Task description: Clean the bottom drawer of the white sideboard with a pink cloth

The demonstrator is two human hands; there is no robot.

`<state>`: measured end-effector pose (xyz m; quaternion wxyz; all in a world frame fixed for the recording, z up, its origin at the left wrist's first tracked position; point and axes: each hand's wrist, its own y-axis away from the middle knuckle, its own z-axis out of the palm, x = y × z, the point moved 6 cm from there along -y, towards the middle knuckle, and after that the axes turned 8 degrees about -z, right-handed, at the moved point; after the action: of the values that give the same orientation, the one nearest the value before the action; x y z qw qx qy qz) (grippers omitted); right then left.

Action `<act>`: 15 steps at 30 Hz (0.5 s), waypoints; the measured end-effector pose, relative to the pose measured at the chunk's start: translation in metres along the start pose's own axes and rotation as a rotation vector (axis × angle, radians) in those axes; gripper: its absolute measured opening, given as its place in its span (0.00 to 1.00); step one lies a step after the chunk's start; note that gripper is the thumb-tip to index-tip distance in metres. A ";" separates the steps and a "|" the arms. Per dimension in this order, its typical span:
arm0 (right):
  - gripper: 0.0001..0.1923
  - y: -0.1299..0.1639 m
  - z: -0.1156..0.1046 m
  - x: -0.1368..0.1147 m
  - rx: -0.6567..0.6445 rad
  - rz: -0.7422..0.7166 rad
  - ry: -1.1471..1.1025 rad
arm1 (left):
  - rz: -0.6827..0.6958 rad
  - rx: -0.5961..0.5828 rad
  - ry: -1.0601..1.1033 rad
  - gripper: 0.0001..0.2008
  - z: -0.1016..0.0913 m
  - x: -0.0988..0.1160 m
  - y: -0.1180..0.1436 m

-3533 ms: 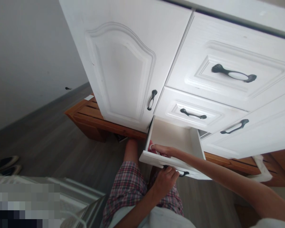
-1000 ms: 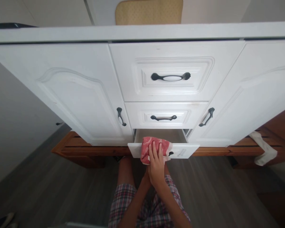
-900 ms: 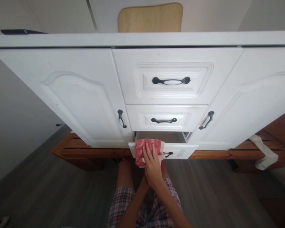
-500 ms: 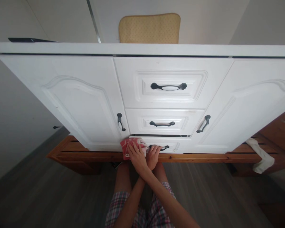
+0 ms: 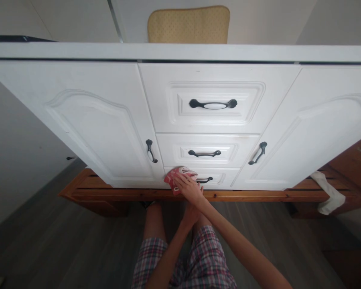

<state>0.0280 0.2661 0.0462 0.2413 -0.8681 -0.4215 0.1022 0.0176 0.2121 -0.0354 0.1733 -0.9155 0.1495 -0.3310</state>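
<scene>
My right hand [image 5: 189, 189] lies over a red and white cloth [image 5: 172, 176], its fingers pressing the cloth against the left part of the bottom drawer front [image 5: 225, 176]. My left hand [image 5: 193, 210] is crossed beneath my right wrist, just below the drawer's dark handle [image 5: 207, 180]. Only a few of its fingertips show, stretched upward near the handle and not around it; the rest is hidden behind the right hand. The bottom drawer sits closed in the white cabinet.
Above are the middle drawer handle [image 5: 204, 153] and top drawer handle [image 5: 213, 104], with a cabinet door [image 5: 93, 128] on the left. A wooden slatted bench [image 5: 246, 196] runs along the cabinet's base. A white cloth [image 5: 331, 196] hangs over its right end.
The bottom drawer has gone from slightly ajar to closed. My left hand has let go of its handle and dropped lower. My right hand and the cloth have shifted right and slightly up.
</scene>
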 end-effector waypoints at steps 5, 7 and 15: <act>0.41 0.082 -0.036 0.048 -0.009 0.057 0.105 | 0.043 -0.077 -0.050 0.29 -0.021 -0.055 0.071; 0.44 0.123 -0.047 0.065 0.030 0.207 0.162 | -0.026 -0.061 -0.120 0.29 -0.040 -0.097 0.090; 0.46 0.177 0.031 0.054 0.368 0.739 -0.005 | -0.637 0.064 -0.485 0.30 -0.087 -0.203 0.127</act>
<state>0.1704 0.2252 -0.0681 0.3385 -0.9033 -0.0567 0.2575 -0.2096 0.1582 -0.1380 0.1206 -0.9617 -0.1974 -0.1468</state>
